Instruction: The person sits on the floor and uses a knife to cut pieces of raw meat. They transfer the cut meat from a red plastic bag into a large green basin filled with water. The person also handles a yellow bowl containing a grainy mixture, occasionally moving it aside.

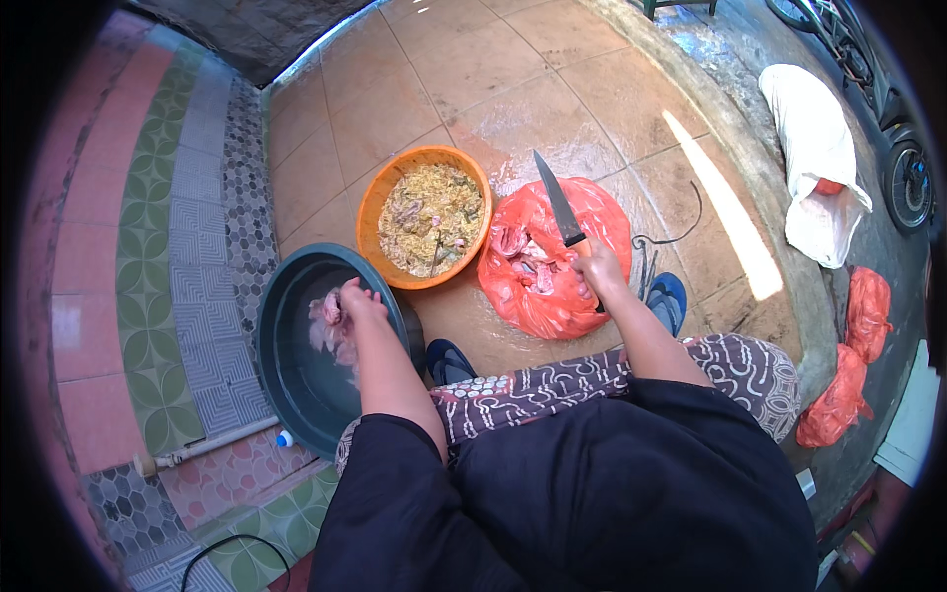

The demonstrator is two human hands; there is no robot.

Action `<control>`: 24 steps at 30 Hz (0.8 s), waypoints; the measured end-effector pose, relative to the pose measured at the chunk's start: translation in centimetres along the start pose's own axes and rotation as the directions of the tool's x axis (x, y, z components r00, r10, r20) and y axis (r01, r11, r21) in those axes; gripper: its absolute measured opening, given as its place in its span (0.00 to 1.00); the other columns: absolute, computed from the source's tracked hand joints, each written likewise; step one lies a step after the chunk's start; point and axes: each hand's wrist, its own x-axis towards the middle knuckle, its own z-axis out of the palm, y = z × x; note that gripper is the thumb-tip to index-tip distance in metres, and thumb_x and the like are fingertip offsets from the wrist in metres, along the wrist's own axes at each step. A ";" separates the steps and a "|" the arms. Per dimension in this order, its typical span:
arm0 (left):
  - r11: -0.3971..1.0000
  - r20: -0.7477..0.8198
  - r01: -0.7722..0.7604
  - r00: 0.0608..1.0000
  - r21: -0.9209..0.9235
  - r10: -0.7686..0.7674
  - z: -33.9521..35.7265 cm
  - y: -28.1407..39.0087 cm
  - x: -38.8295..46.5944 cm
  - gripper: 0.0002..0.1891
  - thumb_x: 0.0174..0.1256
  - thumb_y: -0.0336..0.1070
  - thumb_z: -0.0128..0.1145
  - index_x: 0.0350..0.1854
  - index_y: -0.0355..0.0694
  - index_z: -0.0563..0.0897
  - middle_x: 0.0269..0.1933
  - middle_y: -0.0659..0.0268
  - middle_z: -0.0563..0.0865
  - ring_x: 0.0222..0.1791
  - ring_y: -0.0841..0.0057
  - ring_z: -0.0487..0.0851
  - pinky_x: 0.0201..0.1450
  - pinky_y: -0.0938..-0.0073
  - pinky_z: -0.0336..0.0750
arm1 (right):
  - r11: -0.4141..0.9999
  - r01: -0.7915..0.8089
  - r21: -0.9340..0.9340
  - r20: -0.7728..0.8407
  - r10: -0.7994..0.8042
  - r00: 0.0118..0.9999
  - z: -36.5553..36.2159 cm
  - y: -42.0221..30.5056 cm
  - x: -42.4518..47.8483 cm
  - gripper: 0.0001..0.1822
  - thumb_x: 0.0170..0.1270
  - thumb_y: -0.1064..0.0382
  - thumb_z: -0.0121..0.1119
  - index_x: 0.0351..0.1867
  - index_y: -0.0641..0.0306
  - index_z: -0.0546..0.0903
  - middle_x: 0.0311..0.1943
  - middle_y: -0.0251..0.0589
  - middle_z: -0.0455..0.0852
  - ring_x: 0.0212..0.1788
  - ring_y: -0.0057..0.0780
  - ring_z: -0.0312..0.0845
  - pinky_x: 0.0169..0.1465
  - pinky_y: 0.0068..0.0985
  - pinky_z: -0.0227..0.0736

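My left hand is over the dark green plastic basin, gripping a pink piece of raw meat. More pale pieces show in the water below it. A long kitchen knife is in my right hand, its blade pointing up and away from me. That hand holds the orange handle above a red plastic bag. Raw meat pieces lie in the bag's open mouth. Between basin and bag stands an orange basin with a yellowish shredded mix inside.
Wet brown floor tiles extend ahead. A white sack and red plastic bundles lie beyond the curb at right, near a motorcycle wheel. A black strip curls beside the red bag. A pipe runs along the left.
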 end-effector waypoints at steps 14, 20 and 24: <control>-0.054 0.950 -0.964 0.266 0.260 -0.163 11.0 -21.4 -5.1 0.37 0.45 0.25 0.57 0.63 0.43 0.61 0.59 0.54 0.69 0.59 0.58 0.69 0.58 0.62 0.67 | 0.997 -0.069 0.041 -0.007 0.069 0.998 -0.3 2.2 -0.2 0.12 0.50 0.70 0.52 0.39 0.62 0.72 0.16 0.35 0.72 0.10 0.22 0.68 0.13 0.21 0.65; -0.200 0.836 -0.911 0.411 0.361 -0.364 14.4 -21.3 -5.3 0.33 0.54 0.37 0.54 0.65 0.50 0.60 0.55 0.53 0.76 0.56 0.60 0.74 0.57 0.59 0.68 | 0.986 -0.166 -0.015 0.030 0.167 0.986 -1.3 3.6 -1.5 0.13 0.52 0.71 0.53 0.41 0.61 0.72 0.16 0.33 0.72 0.10 0.19 0.67 0.13 0.19 0.63; -0.165 0.822 -0.914 0.405 0.371 -0.401 15.1 -20.8 -4.9 0.29 0.55 0.43 0.52 0.62 0.48 0.66 0.54 0.53 0.77 0.54 0.59 0.76 0.55 0.59 0.70 | 0.977 -0.213 0.008 0.006 0.213 0.977 -1.0 2.2 -2.0 0.10 0.52 0.75 0.52 0.36 0.62 0.69 0.17 0.35 0.72 0.10 0.22 0.68 0.12 0.19 0.63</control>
